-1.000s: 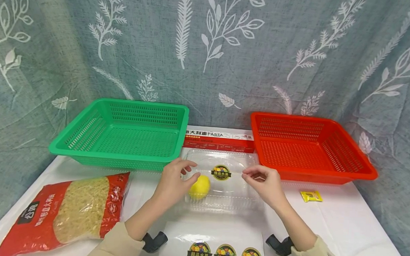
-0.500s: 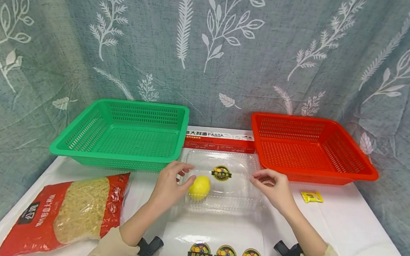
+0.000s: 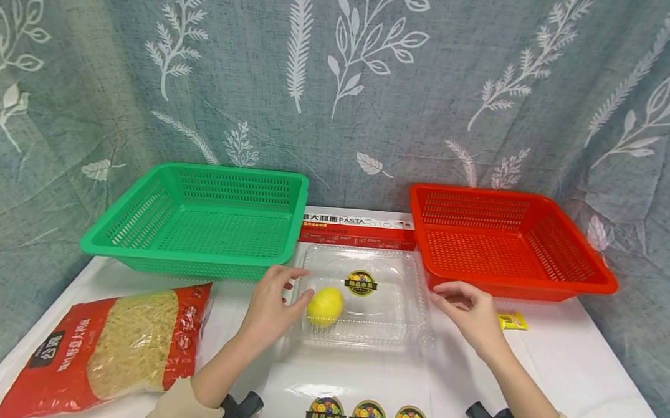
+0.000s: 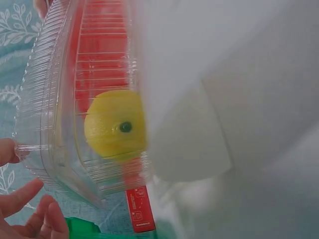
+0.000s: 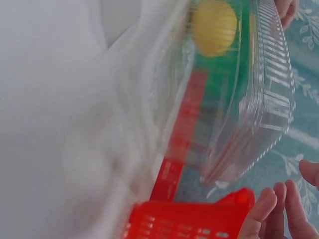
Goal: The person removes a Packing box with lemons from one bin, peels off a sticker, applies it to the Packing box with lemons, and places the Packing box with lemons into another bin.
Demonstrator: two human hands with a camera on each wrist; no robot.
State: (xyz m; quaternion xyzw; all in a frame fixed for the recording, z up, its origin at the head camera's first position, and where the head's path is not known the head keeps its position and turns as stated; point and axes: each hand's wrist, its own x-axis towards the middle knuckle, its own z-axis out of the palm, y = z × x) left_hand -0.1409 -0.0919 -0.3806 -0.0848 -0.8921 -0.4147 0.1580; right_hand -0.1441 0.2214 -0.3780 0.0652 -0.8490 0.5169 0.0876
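A clear plastic clamshell box (image 3: 387, 298) with its lid down lies in the middle of the table. A round yellow fruit (image 3: 325, 307) with a dark stem spot is inside, at the left. On the lid sits a black and gold fruit label (image 3: 360, 283). My left hand (image 3: 275, 300) is at the box's left side, thumb and fingers spread; in the left wrist view a fingertip (image 4: 9, 151) comes right up to the clear rim. My right hand (image 3: 471, 311) hovers off the box's right edge, fingers loosely bent and holding nothing.
A green basket (image 3: 192, 257) stands back left, a red basket (image 3: 517, 284) back right, with a red and white pasta box (image 3: 359, 235) between them. A pasta bag (image 3: 132, 343) lies left, a small yellow packet (image 3: 512, 321) right. A label sheet (image 3: 350, 378) lies in front.
My right hand has moved right, from over the lid to beside the box, now partly covering the yellow packet. My left hand has shifted slightly left. The box has stayed in place.
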